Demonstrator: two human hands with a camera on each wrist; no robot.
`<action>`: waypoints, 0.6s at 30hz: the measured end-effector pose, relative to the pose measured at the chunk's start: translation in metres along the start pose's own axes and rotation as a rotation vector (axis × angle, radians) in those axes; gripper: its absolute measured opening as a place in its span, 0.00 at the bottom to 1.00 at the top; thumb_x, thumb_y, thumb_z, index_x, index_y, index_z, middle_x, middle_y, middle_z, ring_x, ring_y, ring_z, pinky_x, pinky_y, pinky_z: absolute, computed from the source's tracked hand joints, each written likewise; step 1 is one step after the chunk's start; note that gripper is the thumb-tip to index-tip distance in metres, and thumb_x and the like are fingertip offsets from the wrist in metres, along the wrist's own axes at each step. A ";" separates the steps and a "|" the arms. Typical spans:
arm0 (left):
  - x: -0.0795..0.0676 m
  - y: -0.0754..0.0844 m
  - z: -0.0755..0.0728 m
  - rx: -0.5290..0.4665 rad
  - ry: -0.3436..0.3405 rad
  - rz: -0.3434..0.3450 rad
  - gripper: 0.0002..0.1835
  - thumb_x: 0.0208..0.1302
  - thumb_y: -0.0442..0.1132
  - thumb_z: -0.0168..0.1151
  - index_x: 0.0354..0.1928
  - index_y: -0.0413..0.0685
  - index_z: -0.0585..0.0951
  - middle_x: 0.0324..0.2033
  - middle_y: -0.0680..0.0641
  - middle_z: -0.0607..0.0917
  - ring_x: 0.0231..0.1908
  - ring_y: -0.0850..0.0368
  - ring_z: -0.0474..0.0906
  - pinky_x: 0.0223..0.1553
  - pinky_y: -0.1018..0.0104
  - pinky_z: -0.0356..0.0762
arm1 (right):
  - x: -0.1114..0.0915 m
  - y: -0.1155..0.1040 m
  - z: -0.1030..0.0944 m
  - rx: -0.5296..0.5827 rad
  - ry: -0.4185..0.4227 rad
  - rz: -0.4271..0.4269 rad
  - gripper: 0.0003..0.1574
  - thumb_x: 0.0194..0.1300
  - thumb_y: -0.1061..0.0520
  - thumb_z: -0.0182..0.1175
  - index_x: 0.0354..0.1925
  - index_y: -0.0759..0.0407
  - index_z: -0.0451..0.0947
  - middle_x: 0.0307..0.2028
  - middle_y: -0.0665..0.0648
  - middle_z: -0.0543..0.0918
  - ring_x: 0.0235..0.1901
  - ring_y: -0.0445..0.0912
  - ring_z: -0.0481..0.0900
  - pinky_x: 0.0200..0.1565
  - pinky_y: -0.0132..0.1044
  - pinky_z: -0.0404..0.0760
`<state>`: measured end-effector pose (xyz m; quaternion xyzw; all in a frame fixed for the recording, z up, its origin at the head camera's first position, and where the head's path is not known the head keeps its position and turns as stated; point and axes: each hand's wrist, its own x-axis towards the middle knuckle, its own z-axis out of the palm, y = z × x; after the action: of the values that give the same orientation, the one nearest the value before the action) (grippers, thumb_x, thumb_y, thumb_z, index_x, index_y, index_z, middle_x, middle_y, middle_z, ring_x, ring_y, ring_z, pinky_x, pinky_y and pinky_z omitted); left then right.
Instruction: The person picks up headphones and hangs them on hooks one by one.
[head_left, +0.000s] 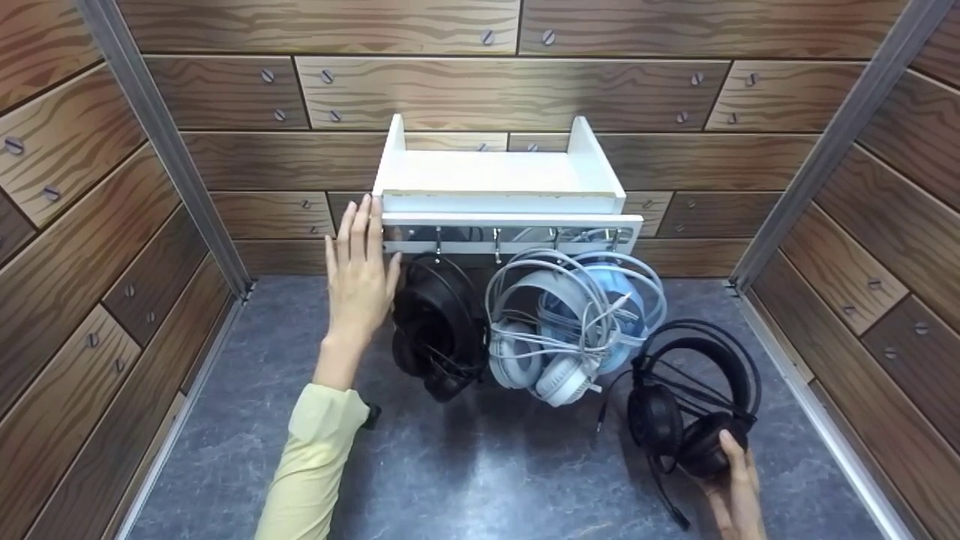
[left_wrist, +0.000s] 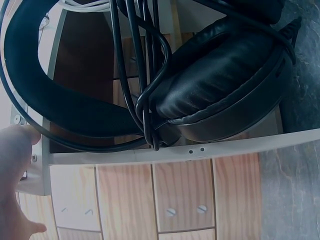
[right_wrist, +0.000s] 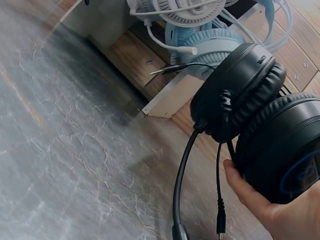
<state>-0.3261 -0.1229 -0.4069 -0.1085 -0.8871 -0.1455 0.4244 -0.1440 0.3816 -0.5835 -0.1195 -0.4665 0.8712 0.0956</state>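
My right hand [head_left: 739, 487] grips one ear cup of a black headset [head_left: 654, 420], off to the right of a white rack [head_left: 510, 220]. In the right wrist view the headset's boom microphone [right_wrist: 182, 175] and a cable plug [right_wrist: 221, 215] dangle below the cups. Straight fingers of my left hand [head_left: 358, 281] rest against the rack's left end. Just beside that hand, another black headset [head_left: 424, 319] hangs from the rack, its bundled cable showing in the left wrist view. White headphones [head_left: 516, 360] and light-blue headphones [head_left: 616, 283] hang toward the rack's right half, overlapping, with looped cables.
Metal hooks [head_left: 496, 244] line the rack's front rail, above which sits a white shelf [head_left: 487, 171]. Wood-patterned walls [head_left: 465, 94] enclose the back and sides. Beneath lies a grey marbled surface [head_left: 480, 480].
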 end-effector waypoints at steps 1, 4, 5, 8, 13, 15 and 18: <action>0.000 0.000 0.000 0.001 -0.003 0.001 0.44 0.61 0.47 0.57 0.72 0.54 0.43 0.71 0.54 0.46 0.71 0.56 0.38 0.67 0.43 0.38 | -0.001 0.001 -0.001 0.020 -0.014 -0.024 0.12 0.70 0.52 0.44 0.50 0.44 0.68 0.38 0.48 0.80 0.36 0.41 0.81 0.38 0.39 0.81; -0.001 -0.001 -0.001 0.004 -0.002 0.007 0.43 0.62 0.47 0.57 0.72 0.53 0.43 0.71 0.53 0.46 0.71 0.55 0.38 0.67 0.43 0.38 | -0.006 0.003 -0.001 0.078 -0.046 -0.093 0.14 0.71 0.54 0.42 0.50 0.47 0.70 0.38 0.50 0.80 0.36 0.42 0.80 0.36 0.38 0.81; -0.001 -0.001 -0.001 0.010 -0.004 0.007 0.43 0.62 0.48 0.57 0.72 0.53 0.43 0.71 0.53 0.45 0.71 0.55 0.38 0.67 0.43 0.38 | -0.007 0.003 -0.001 0.095 -0.054 -0.114 0.14 0.71 0.55 0.41 0.50 0.48 0.70 0.38 0.51 0.81 0.36 0.42 0.81 0.36 0.38 0.81; -0.001 -0.001 -0.002 0.015 0.001 0.006 0.43 0.62 0.48 0.57 0.72 0.53 0.44 0.71 0.53 0.46 0.71 0.55 0.38 0.67 0.43 0.39 | -0.010 0.003 -0.001 0.182 -0.116 -0.174 0.15 0.72 0.57 0.38 0.50 0.52 0.69 0.39 0.54 0.81 0.37 0.44 0.81 0.37 0.38 0.81; -0.001 0.000 -0.003 0.016 -0.002 0.004 0.43 0.62 0.48 0.56 0.72 0.53 0.44 0.71 0.53 0.46 0.71 0.55 0.38 0.67 0.43 0.39 | -0.015 0.001 -0.001 0.357 -0.255 -0.231 0.22 0.73 0.58 0.33 0.48 0.63 0.73 0.40 0.59 0.82 0.39 0.48 0.81 0.40 0.39 0.81; -0.001 0.000 -0.003 0.014 -0.002 0.004 0.43 0.62 0.48 0.57 0.72 0.53 0.44 0.71 0.52 0.47 0.71 0.55 0.38 0.67 0.43 0.39 | -0.017 0.001 0.000 0.399 -0.302 -0.236 0.24 0.73 0.58 0.31 0.49 0.64 0.73 0.42 0.61 0.81 0.40 0.50 0.81 0.41 0.40 0.81; -0.001 0.001 -0.002 0.006 0.002 0.005 0.43 0.61 0.48 0.57 0.72 0.53 0.44 0.71 0.52 0.48 0.71 0.55 0.39 0.67 0.43 0.39 | -0.021 -0.001 0.002 0.420 -0.353 -0.244 0.25 0.73 0.57 0.30 0.52 0.65 0.72 0.44 0.63 0.81 0.42 0.51 0.81 0.42 0.41 0.80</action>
<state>-0.3235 -0.1231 -0.4063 -0.1091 -0.8869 -0.1420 0.4258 -0.1248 0.3750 -0.5795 0.1129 -0.2965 0.9380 0.1396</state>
